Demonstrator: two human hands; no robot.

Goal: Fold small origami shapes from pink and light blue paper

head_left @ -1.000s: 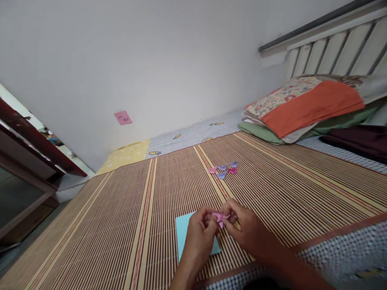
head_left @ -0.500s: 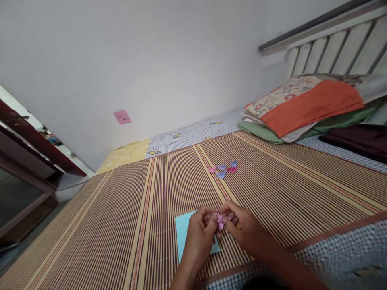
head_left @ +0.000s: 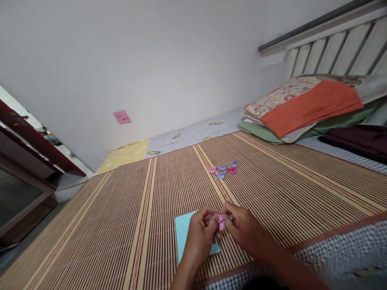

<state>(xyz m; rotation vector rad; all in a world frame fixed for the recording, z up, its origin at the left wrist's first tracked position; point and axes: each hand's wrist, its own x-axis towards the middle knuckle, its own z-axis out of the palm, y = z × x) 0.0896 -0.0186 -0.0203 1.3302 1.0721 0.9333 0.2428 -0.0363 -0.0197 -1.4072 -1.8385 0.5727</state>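
Note:
A small piece of folded pink paper [head_left: 221, 222] is pinched between my two hands, low in the head view. My left hand [head_left: 203, 226] grips its left side, with thumb and fingers closed. On the other side, my right hand [head_left: 238, 220] has thumb and forefinger closed on the paper's right edge. Under my left hand and wrist lies a light blue sheet or booklet [head_left: 183, 231], partly covered. Farther off, several small folded papers rest in a cluster, among them a purple one [head_left: 221, 175] and a dark pink one [head_left: 232, 170].
A striped bamboo mat [head_left: 115, 217] covers the bed. At the right, folded bedding with an orange band [head_left: 314, 104] is piled by the white headboard [head_left: 332, 50]. A pink note [head_left: 122, 117] is on the wall. Dark folded cloth [head_left: 359, 141] lies far right.
The pink paper has turned slightly and shows a flatter, more compact face. My right fingers have curled in closer on its edge; my left hand has hardly moved.

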